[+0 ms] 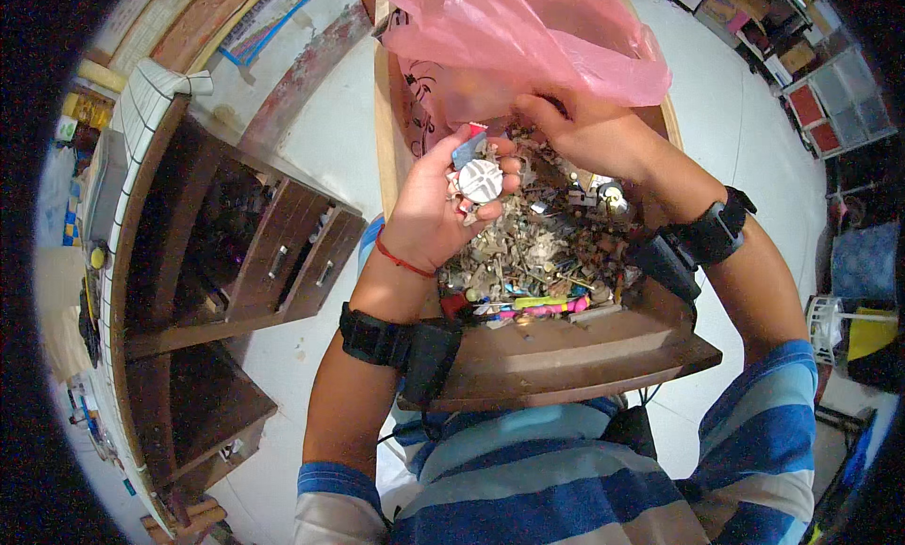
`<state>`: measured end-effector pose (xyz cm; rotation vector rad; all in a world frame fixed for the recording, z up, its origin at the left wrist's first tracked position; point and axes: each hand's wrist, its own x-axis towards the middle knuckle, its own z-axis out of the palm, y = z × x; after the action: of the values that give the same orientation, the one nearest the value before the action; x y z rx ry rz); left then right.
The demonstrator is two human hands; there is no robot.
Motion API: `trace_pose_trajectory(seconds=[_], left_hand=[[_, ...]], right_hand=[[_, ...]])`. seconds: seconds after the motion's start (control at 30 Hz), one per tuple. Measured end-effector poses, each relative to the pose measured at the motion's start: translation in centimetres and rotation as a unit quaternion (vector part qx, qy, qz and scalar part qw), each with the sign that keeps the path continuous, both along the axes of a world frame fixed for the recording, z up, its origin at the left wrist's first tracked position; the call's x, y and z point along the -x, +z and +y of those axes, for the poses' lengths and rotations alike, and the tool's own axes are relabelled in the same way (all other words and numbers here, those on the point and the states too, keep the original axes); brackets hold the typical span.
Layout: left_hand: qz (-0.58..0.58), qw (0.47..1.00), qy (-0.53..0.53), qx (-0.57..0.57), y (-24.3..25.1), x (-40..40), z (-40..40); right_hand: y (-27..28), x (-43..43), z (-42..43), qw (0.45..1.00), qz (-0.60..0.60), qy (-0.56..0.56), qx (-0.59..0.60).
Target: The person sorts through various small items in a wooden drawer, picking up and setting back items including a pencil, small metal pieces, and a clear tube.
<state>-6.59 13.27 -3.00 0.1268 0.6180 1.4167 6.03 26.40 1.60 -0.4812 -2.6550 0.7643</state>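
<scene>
Resting in my left hand (pixel 442 191) are a round white-and-grey disc (pixel 481 180), a small blue-and-red piece (pixel 468 149) and some pale scraps. The fingers curl up around them. My right hand (pixel 587 131) is at the pink plastic bag (pixel 509 36), its fingertips partly hidden at the bag's edge; whether it grips the film cannot be made out. Beneath both hands lies a wooden drawer (pixel 385 113) holding a heap of mixed small debris (pixel 544 244). A pink-and-yellow stick-like item (pixel 548 306) lies along the drawer's near side.
The drawer's brown front panel (pixel 565 375) faces my body. On the left stands a dark wooden cabinet (pixel 240 248) with drawers pulled out and a white checked top cover (pixel 134 149). Shelving with clear and red bins (pixel 834 99) stands at the far right. Pale floor (pixel 721 71) shows between them.
</scene>
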Motion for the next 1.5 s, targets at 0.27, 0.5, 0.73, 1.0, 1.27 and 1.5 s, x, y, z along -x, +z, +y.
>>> trace_pose_trajectory(seconds=[0.27, 0.5, 0.73, 1.0, 1.27, 1.5], left_hand=[[0.012, 0.998, 0.062, -0.008, -0.5, 0.3, 0.1], [0.015, 0.995, 0.102, 0.014, -0.2, 0.0, 0.0], [-0.006, 0.997, 0.082, 0.009, -0.3, 0.4, 0.1], [0.004, 0.995, 0.102, 0.009, -0.2, 0.4, -0.1], [-0.001, 0.995, 0.103, 0.020, -0.1, 0.2, 0.2], [-0.003, 0.994, 0.102, 0.027, -0.6, 0.6, 0.2]], right_hand=[[-4.5, 0.6, 1.1, 0.975, -0.163, 0.027, -0.150], [-5.3, -0.3, 1.5, 0.966, -0.194, 0.086, -0.147], [-2.7, -1.8, 1.7, 0.982, -0.176, 0.054, -0.037], [-5.3, 0.5, -0.7, 0.954, -0.180, 0.065, -0.229], [-3.5, -1.0, 1.3, 0.943, -0.302, 0.115, -0.083], [-4.4, 3.2, -1.4, 0.971, -0.174, -0.092, -0.132]])
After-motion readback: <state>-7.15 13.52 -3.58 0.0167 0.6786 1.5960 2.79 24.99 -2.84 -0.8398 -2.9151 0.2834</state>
